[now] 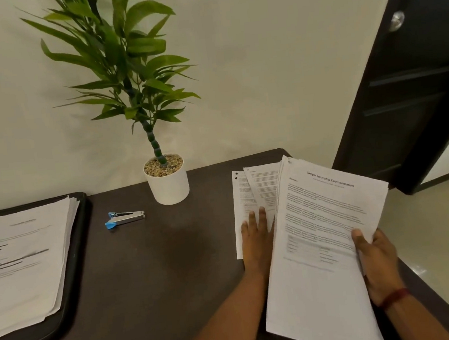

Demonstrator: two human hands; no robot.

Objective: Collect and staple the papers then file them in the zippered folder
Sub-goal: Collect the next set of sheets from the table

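My right hand (377,262) grips a sheaf of printed papers (321,242) by its right edge, thumb on top, lifted over the table's right side. Two more printed sheets (250,192) lie fanned on the table under and left of that sheaf. My left hand (256,238) rests flat on them with straight fingers. A blue and silver stapler (125,218) lies on the dark table to the left of the hands. At the far left an open black zippered folder (75,255) holds a stack of stapled papers (21,260).
A white pot with a tall green plant (167,182) stands at the table's back edge, between stapler and papers. The dark table (151,272) ends just right of my right hand. A dark door (412,83) stands open at the right, with pale floor below.
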